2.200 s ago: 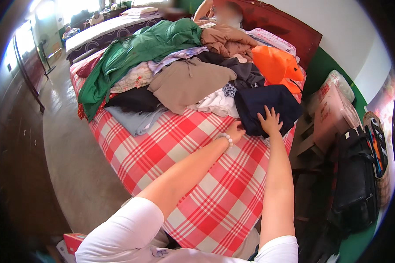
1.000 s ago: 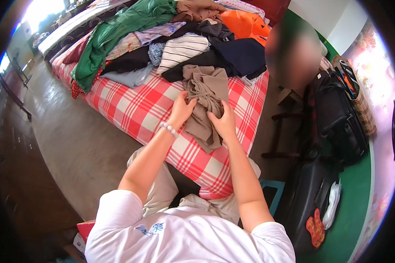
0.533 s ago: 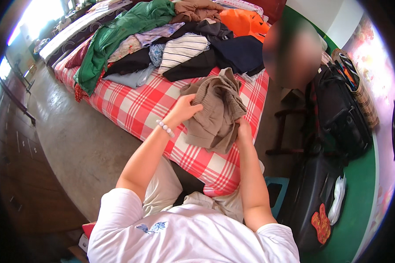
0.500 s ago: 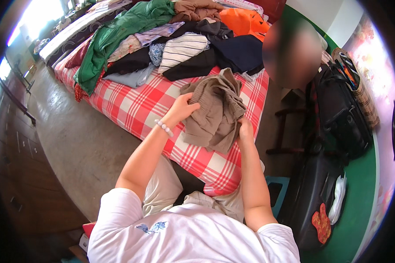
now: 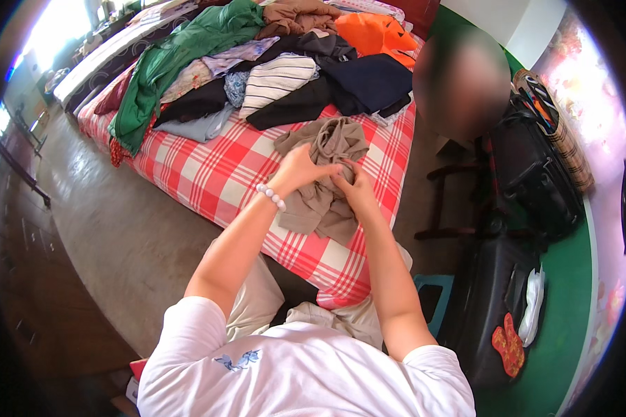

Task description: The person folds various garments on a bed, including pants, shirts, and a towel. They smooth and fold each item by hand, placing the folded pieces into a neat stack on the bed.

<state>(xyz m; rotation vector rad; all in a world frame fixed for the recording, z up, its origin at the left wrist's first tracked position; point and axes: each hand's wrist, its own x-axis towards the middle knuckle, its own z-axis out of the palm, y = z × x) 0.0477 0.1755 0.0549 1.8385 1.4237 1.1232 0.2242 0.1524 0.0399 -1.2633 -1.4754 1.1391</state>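
A crumpled taupe-brown garment (image 5: 320, 208) lies bunched on the near part of the bed, over the red-and-white checked sheet (image 5: 222, 187). My left hand (image 5: 305, 170), with a pale bead bracelet at the wrist, grips its upper middle; the thumb points right and the other fingers are partly hidden. Close beside it, my right hand (image 5: 357, 189) pinches the cloth, its thumb and forefinger near the left thumb. Loose folds spread out below and above both hands. What kind of garment it is cannot be made out.
A heap of clothes spans the far side: a green jacket (image 5: 146, 90), a striped white piece (image 5: 278, 80), a navy piece (image 5: 368, 80) and an orange one (image 5: 375, 35). On the right are a blurred person (image 5: 459, 83), a black bag (image 5: 535, 167) and a teal stool (image 5: 435, 299).
My hands have come together over the garment; the right one moved inward from its right edge. The cloth is now more bunched and has shifted slightly left in view.
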